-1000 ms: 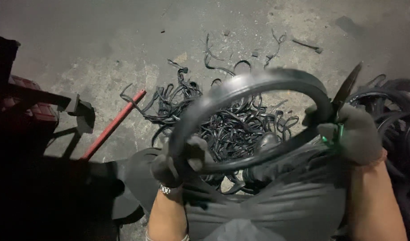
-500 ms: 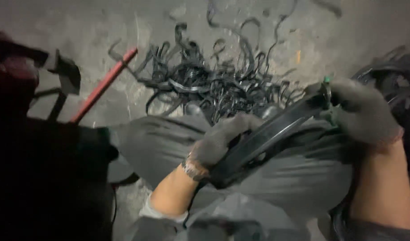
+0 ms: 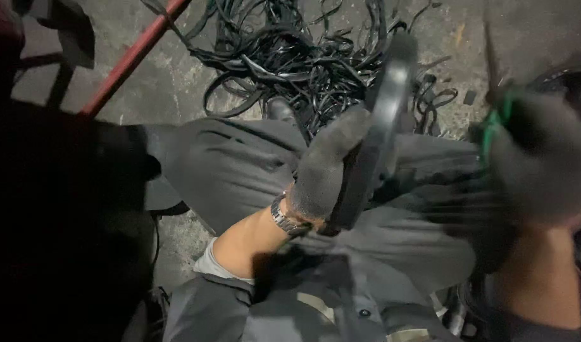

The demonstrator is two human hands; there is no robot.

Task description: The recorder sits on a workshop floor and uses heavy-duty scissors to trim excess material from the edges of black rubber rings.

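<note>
A black rubber ring (image 3: pixel 380 126), seen nearly edge-on, stands tilted over the person's lap, its upper end rising toward the floor debris and its lower end down by the left wrist. The left hand (image 3: pixel 325 168), in a grey knit glove, is wrapped around the ring's lower part, with the fingers (image 3: pixel 347 130) laid along its side in a firm grip. A metal wristwatch (image 3: pixel 285 220) sits on that wrist, and the bare forearm runs down to a rolled grey sleeve (image 3: pixel 211 263). The right hand (image 3: pixel 537 158), also in a grey glove, is badly blurred at the right edge of the view; it seems closed around a thin dark tool with a green part (image 3: pixel 493 123), though the blur makes it impossible to tell just how the grip sits. This hand is apart from the ring, off to its right. Under both hands lie the person's knees in grey trousers (image 3: pixel 240 164). Beyond the knees, on the rough concrete floor (image 3: pixel 240 82), is a tangled heap of thin black rubber strips (image 3: pixel 303 57). A red bar (image 3: pixel 132 57) slants across the upper left of the floor, and the left side of the view is lost in deep shadow.
</note>
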